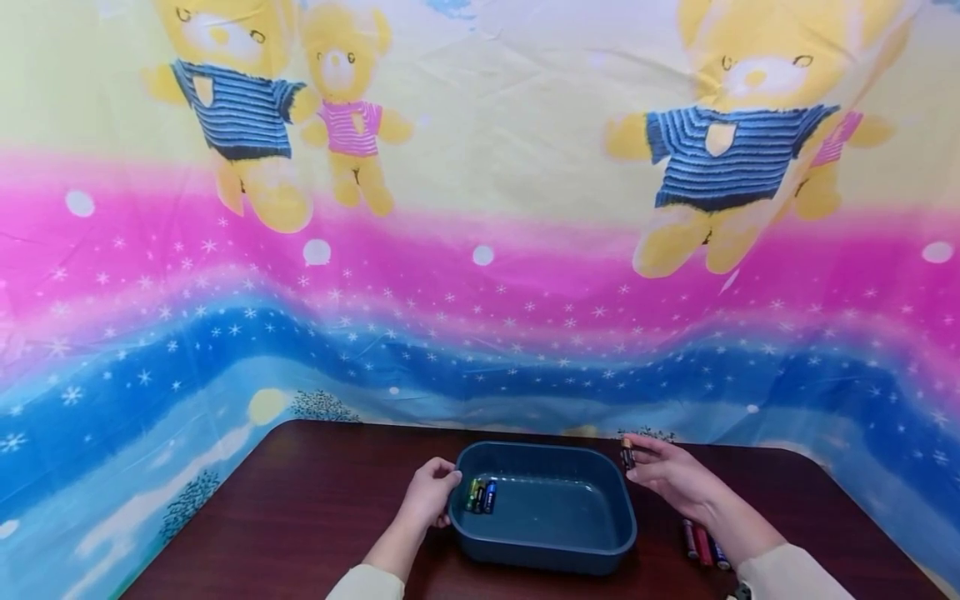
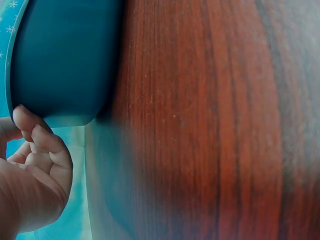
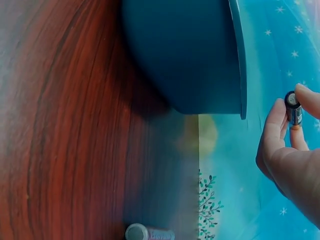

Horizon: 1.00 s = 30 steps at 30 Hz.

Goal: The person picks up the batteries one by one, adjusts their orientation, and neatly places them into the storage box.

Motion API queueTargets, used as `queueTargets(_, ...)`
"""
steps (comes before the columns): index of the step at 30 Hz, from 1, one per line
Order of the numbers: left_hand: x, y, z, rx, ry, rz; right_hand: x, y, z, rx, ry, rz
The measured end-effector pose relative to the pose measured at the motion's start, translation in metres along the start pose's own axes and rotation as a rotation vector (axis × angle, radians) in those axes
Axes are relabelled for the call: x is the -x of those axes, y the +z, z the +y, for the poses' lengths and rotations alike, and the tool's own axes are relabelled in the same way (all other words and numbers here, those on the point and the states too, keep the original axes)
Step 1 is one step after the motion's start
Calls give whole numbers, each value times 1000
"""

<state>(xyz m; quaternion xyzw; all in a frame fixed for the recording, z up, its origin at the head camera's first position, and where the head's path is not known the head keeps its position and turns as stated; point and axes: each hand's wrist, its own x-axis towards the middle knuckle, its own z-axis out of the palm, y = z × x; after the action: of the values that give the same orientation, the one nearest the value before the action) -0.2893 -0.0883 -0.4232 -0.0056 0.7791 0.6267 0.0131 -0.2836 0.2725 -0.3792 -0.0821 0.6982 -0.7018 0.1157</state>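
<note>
A dark blue-grey plastic basin stands on the table. My left hand grips its left rim, thumb over the edge and fingers against the outer wall; the left wrist view shows the fingers at the rim. Inside, by the left wall, several batteries lie side by side, green, black and blue. Just beyond the basin's right rim, my right hand pinches a black battery with a copper end, held up off the table. In the right wrist view this battery sits between thumb and fingertips.
Several more batteries, red and dark ones among them, lie on the table right of the basin, partly hidden by the right forearm. The dark brown wooden table meets a printed bear curtain at its back edge.
</note>
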Motion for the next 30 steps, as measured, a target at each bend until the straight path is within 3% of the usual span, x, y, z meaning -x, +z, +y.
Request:
queueTargets(11, -1, 1, 1, -4, -3, 4, -8, 8, 0, 12, -16, -39)
queueTargets(30, 0, 1, 1, -14, -1, 12, -22, 32, -10, 7, 26, -16)
